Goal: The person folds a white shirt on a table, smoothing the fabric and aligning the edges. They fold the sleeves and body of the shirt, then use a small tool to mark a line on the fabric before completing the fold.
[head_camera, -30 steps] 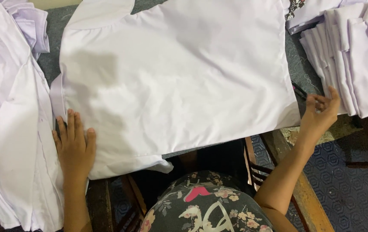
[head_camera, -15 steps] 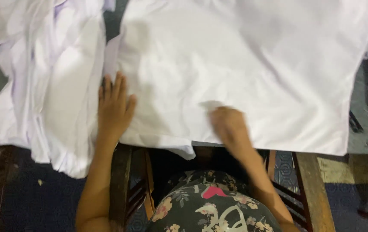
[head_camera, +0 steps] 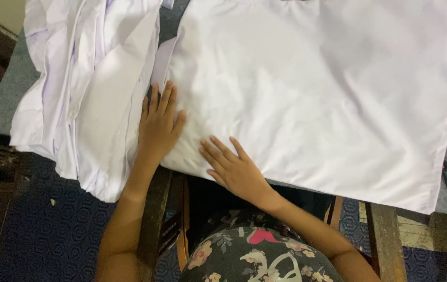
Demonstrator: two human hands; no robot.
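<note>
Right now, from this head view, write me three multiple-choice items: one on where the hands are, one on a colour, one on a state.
1. Where does the left hand lie?
A. At the left edge of the spread white garment, beside the heap of white garments
B. On the floor
C. On the far right corner of the table

2. What colour is the spread garment?
A. Red
B. White
C. Black

3. How is the right hand placed?
A. Closed in a fist, lifted off the cloth
B. Gripping a pair of scissors
C. Open, palm down, fingers spread on the garment near its front edge

Answers: 1 A, the hand rests flat between the heap and the spread garment. 2 B, the cloth is plain white all over. 3 C, the fingers lie flat and apart on the cloth.
</note>
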